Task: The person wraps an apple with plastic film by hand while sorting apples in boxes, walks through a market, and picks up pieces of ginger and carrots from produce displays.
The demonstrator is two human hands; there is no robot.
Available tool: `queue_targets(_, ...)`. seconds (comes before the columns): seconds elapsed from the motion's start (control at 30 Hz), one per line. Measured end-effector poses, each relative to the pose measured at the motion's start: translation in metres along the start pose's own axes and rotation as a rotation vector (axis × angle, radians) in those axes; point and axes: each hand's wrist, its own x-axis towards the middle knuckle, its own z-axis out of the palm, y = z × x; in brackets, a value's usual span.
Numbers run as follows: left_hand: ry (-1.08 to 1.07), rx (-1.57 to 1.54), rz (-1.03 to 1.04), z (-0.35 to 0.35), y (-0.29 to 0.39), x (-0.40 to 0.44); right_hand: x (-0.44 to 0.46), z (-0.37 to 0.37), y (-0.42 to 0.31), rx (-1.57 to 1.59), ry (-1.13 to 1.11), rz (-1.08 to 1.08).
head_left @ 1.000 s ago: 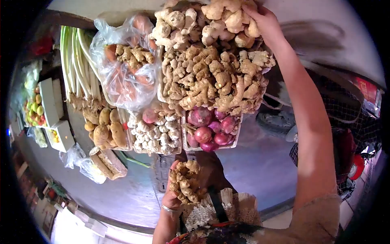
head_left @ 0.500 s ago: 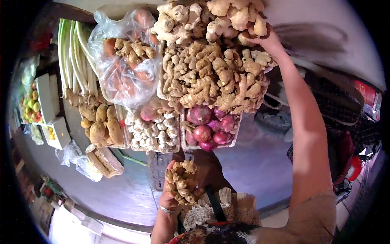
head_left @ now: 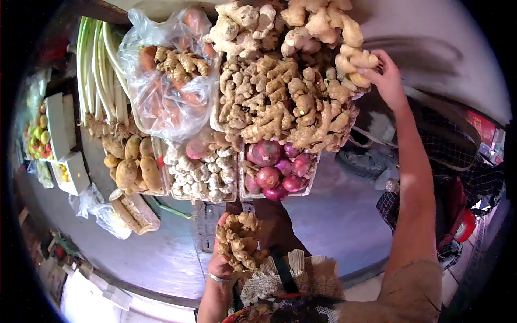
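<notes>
My left hand (head_left: 219, 262) is closed round a knobbly cluster of ginger (head_left: 240, 240), held low in front of my body. At the upper right, my right hand (head_left: 389, 78) pinches a paler piece of ginger (head_left: 354, 64) between thumb and fingers, at the right edge of the pile. Brown ginger (head_left: 274, 102) is heaped in the middle, with large pale ginger (head_left: 237, 27) behind it. Red onions (head_left: 267, 177) and garlic bulbs (head_left: 199, 175) sit in baskets on the near side of the heap.
Left of the ginger lie carrots in a clear plastic bag (head_left: 164, 107) with ginger on top, potatoes (head_left: 132, 167) and long green onions (head_left: 99, 75). White boxes (head_left: 72, 172) and fruit (head_left: 40, 134) stand farther left. At the right is a dark checked item (head_left: 388, 207).
My right hand has moved down and to the right from the top of the pale ginger and now holds a piece at the pile's edge. My left hand keeps its ginger.
</notes>
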Motion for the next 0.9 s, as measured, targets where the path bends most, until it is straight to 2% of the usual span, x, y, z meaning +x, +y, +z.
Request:
queue_targets(0.07, 0.026, -0.004, 0.000, 0.007, 0.002, -0.001, -0.004, -0.010, -0.015, 0.047, -0.190, 0.017)
queue_targets(0.2, 0.060, 0.035, 0.002, -0.002, -0.001, 0.001, -0.004, -0.013, -0.035, 0.203, -0.182, 0.144)
queue_targets(0.27, 0.058, 0.042, -0.002, 0.003, 0.000, 0.002, 0.004, 0.003, -0.046, 0.561, -0.109, 0.142)
queue_targets(0.5, 0.073, 0.046, 0.002, 0.008, -0.002, 0.002, 0.035, 0.059, -0.108, 0.813, -0.011, 0.249)
queue_targets(0.57, 0.090, 0.066, -0.010, 0.006, -0.003, 0.001, 0.035, 0.080, -0.132, 0.640, 0.073, 0.137)
queue_targets(0.6, 0.101, 0.092, -0.018, 0.004, -0.002, 0.002, 0.050, 0.090, -0.121, 0.450, 0.197, 0.219)
queue_targets(0.63, 0.100, 0.098, -0.011, 0.000, -0.003, 0.003, 0.054, 0.097, -0.127, -0.089, 0.349, 0.189)
queue_targets(0.7, 0.049, 0.151, 0.025, -0.007, -0.004, 0.005, 0.041, 0.125, -0.134, -0.577, 0.553, 0.079)
queue_targets(0.73, 0.088, 0.158, 0.021, -0.003, -0.004, 0.003, 0.045, 0.125, -0.122, -0.544, 0.538, -0.005)
queue_targets(0.83, 0.083, 0.163, 0.002, -0.003, -0.004, 0.002, 0.047, 0.133, -0.121, -0.639, 0.603, 0.008)
queue_targets(0.9, 0.059, 0.172, 0.014, -0.006, -0.005, 0.004, 0.046, 0.135, -0.133, -0.669, 0.548, 0.084)
